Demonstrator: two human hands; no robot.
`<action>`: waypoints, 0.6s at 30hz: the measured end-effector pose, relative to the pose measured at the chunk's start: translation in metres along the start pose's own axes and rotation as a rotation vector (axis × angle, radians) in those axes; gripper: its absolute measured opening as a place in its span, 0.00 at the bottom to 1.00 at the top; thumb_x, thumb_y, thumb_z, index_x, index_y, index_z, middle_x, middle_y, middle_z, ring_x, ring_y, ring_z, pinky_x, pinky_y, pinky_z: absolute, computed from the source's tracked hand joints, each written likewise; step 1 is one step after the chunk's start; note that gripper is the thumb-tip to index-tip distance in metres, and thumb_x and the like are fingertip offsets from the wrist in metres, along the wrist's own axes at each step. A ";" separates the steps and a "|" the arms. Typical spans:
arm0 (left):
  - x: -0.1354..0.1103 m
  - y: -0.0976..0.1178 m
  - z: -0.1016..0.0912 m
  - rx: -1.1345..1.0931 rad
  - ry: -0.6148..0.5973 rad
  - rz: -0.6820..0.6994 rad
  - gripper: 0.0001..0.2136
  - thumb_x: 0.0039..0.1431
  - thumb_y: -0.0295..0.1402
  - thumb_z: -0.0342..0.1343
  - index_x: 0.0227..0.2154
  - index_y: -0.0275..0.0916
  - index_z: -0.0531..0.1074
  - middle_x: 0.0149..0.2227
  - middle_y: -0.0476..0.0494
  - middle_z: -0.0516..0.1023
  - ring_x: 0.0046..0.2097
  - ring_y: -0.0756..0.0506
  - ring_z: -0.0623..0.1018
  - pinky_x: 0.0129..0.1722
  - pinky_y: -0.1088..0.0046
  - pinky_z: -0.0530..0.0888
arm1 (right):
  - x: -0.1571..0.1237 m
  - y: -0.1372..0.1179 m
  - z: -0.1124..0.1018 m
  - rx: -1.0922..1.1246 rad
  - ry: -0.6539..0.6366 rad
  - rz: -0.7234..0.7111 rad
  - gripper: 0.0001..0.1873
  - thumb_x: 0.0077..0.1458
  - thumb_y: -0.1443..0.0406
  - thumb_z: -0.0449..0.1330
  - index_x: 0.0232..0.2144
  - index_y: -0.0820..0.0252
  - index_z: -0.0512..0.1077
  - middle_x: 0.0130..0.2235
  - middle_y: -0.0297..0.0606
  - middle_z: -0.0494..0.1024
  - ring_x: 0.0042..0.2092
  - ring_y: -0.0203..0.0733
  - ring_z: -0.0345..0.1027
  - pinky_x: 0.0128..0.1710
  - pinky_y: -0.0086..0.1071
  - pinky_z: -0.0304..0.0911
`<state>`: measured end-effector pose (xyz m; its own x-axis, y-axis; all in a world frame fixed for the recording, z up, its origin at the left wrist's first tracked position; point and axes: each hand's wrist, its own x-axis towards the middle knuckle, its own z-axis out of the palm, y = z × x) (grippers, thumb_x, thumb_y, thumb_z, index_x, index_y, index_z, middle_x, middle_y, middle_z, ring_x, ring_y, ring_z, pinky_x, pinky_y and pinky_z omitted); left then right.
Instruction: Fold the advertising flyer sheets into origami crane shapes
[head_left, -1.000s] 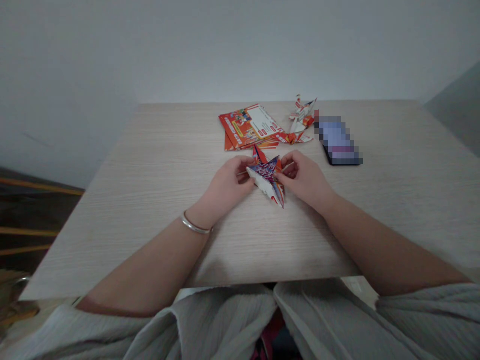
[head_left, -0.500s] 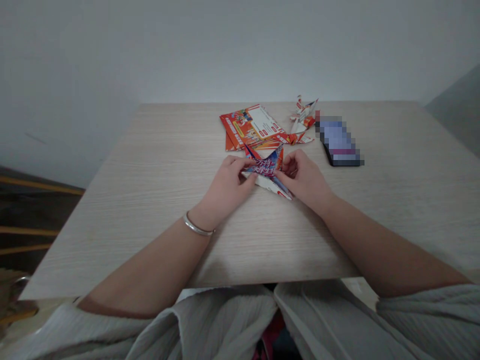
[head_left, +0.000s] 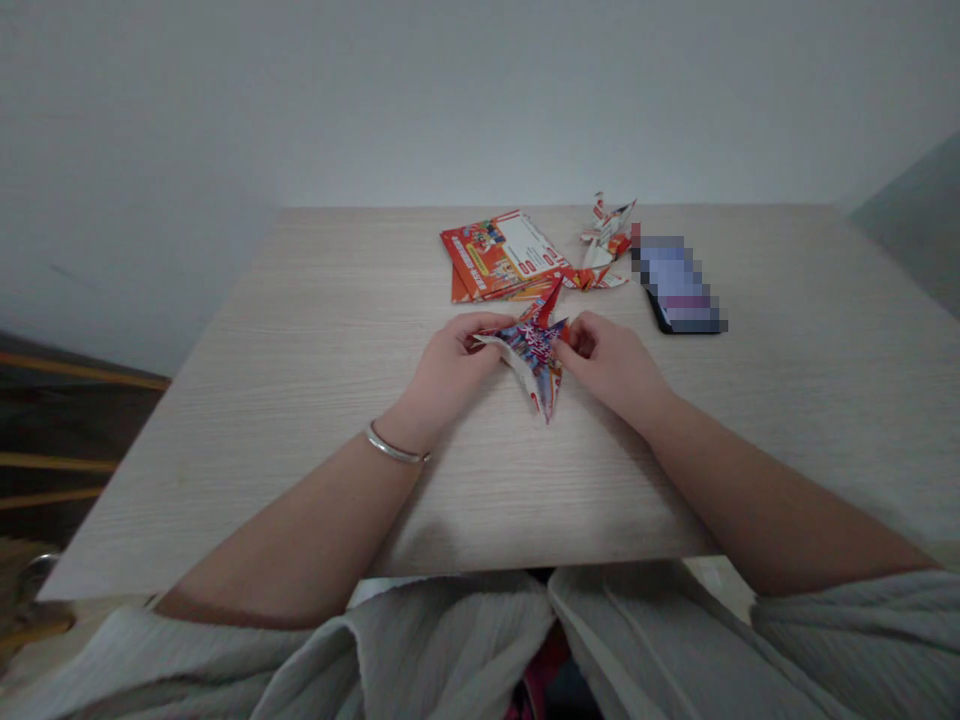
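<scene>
Between my two hands is a folded paper piece (head_left: 534,345) with pointed corners, printed in blue, purple, red and white. My left hand (head_left: 461,360) pinches its left corner between thumb and fingers, and a silver bangle circles that wrist. On the other side, my right hand (head_left: 606,355) grips the right corner with the thumb on top and the fingers curled. One red point of the paper sticks up away from me; another point hangs toward me over the table. My fingertips underneath are partly hidden.
Flat red-and-white printed sheets (head_left: 499,255) lie stacked behind the folded paper. Next to them sits a second folded paper figure (head_left: 604,245), and to its right a phone (head_left: 679,285) with a blurred screen. All rest on a pale wooden table (head_left: 300,330) against a wall.
The folded paper has turned in my hands: one point now rises at the back and the white edge points more straight toward me. Both hands have shifted slightly while keeping hold.
</scene>
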<state>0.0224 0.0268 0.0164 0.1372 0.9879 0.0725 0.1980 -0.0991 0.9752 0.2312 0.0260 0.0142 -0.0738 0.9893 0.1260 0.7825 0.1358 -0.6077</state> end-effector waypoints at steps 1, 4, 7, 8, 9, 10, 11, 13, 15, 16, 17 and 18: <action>0.000 0.000 0.000 -0.015 -0.004 -0.009 0.13 0.54 0.27 0.60 0.44 0.35 0.80 0.46 0.41 0.83 0.45 0.45 0.80 0.52 0.66 0.75 | -0.001 -0.001 -0.002 -0.055 -0.012 -0.003 0.13 0.57 0.56 0.59 0.26 0.54 0.64 0.25 0.33 0.72 0.27 0.40 0.63 0.27 0.35 0.52; 0.001 -0.003 -0.001 -0.050 -0.011 -0.002 0.13 0.55 0.32 0.62 0.44 0.36 0.80 0.42 0.43 0.84 0.40 0.47 0.80 0.46 0.68 0.76 | -0.004 -0.004 -0.006 -0.121 -0.002 -0.024 0.12 0.59 0.56 0.57 0.28 0.54 0.64 0.26 0.35 0.73 0.27 0.41 0.63 0.27 0.35 0.50; 0.003 -0.006 -0.002 -0.082 0.039 0.030 0.12 0.56 0.33 0.63 0.43 0.37 0.81 0.41 0.43 0.84 0.38 0.48 0.79 0.42 0.71 0.75 | -0.005 -0.004 -0.007 -0.060 0.062 -0.042 0.10 0.61 0.57 0.55 0.31 0.55 0.66 0.27 0.35 0.74 0.28 0.42 0.66 0.28 0.36 0.53; 0.004 -0.007 -0.002 -0.097 0.069 0.034 0.12 0.57 0.34 0.63 0.43 0.37 0.81 0.41 0.43 0.84 0.37 0.49 0.78 0.41 0.71 0.75 | -0.005 -0.003 -0.007 -0.017 0.083 -0.045 0.09 0.61 0.57 0.54 0.33 0.55 0.67 0.27 0.36 0.74 0.28 0.42 0.67 0.29 0.36 0.55; 0.004 -0.007 -0.003 -0.121 0.100 0.035 0.13 0.57 0.34 0.64 0.44 0.38 0.81 0.41 0.44 0.84 0.37 0.49 0.78 0.40 0.72 0.76 | -0.005 -0.002 -0.006 0.035 0.095 -0.051 0.09 0.61 0.57 0.54 0.34 0.55 0.68 0.28 0.36 0.75 0.29 0.43 0.68 0.29 0.36 0.57; 0.005 -0.007 -0.002 -0.156 0.129 0.033 0.14 0.57 0.35 0.64 0.45 0.38 0.80 0.41 0.44 0.83 0.36 0.49 0.78 0.40 0.72 0.76 | -0.005 -0.001 -0.005 0.090 0.102 -0.059 0.09 0.61 0.57 0.55 0.35 0.55 0.68 0.29 0.36 0.76 0.29 0.43 0.69 0.30 0.36 0.59; 0.006 -0.007 -0.002 -0.200 0.152 0.025 0.15 0.56 0.35 0.64 0.46 0.39 0.80 0.41 0.45 0.83 0.37 0.49 0.79 0.40 0.72 0.77 | -0.005 0.000 -0.004 0.144 0.106 -0.064 0.09 0.61 0.57 0.55 0.37 0.55 0.69 0.30 0.36 0.77 0.29 0.43 0.70 0.30 0.36 0.60; 0.006 -0.005 -0.001 -0.294 0.168 -0.013 0.13 0.56 0.34 0.64 0.44 0.39 0.79 0.41 0.46 0.83 0.38 0.49 0.79 0.42 0.72 0.78 | -0.004 0.003 -0.001 0.230 0.102 -0.064 0.09 0.60 0.57 0.56 0.38 0.54 0.69 0.31 0.35 0.77 0.30 0.43 0.72 0.30 0.37 0.62; 0.005 -0.002 0.001 -0.352 0.153 -0.087 0.07 0.57 0.32 0.63 0.37 0.37 0.78 0.39 0.47 0.82 0.38 0.49 0.80 0.42 0.72 0.78 | -0.003 0.003 0.000 0.266 0.085 -0.050 0.08 0.59 0.57 0.57 0.36 0.53 0.69 0.29 0.34 0.77 0.30 0.44 0.72 0.30 0.37 0.63; 0.005 -0.001 0.001 -0.370 0.143 -0.127 0.04 0.57 0.30 0.62 0.35 0.37 0.78 0.38 0.47 0.82 0.38 0.49 0.79 0.42 0.72 0.78 | -0.003 0.003 0.000 0.263 0.076 -0.044 0.08 0.59 0.57 0.58 0.34 0.53 0.69 0.28 0.34 0.76 0.30 0.44 0.72 0.30 0.37 0.62; 0.004 0.000 0.001 -0.389 0.132 -0.161 0.03 0.57 0.29 0.62 0.35 0.37 0.77 0.37 0.48 0.82 0.37 0.49 0.79 0.42 0.71 0.79 | -0.003 0.001 0.000 0.253 0.068 -0.043 0.08 0.58 0.56 0.59 0.32 0.53 0.68 0.26 0.33 0.75 0.30 0.44 0.72 0.29 0.37 0.62; 0.004 0.001 0.001 -0.405 0.119 -0.185 0.04 0.58 0.29 0.62 0.36 0.38 0.77 0.37 0.48 0.81 0.37 0.50 0.79 0.42 0.71 0.79 | -0.003 0.000 -0.001 0.236 0.064 -0.045 0.09 0.57 0.56 0.60 0.30 0.53 0.66 0.25 0.33 0.74 0.29 0.44 0.71 0.29 0.36 0.61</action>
<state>0.0244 0.0304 0.0169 0.0185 0.9938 -0.1100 -0.1903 0.1116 0.9754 0.2319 0.0225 0.0149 -0.0601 0.9777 0.2014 0.6126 0.1954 -0.7659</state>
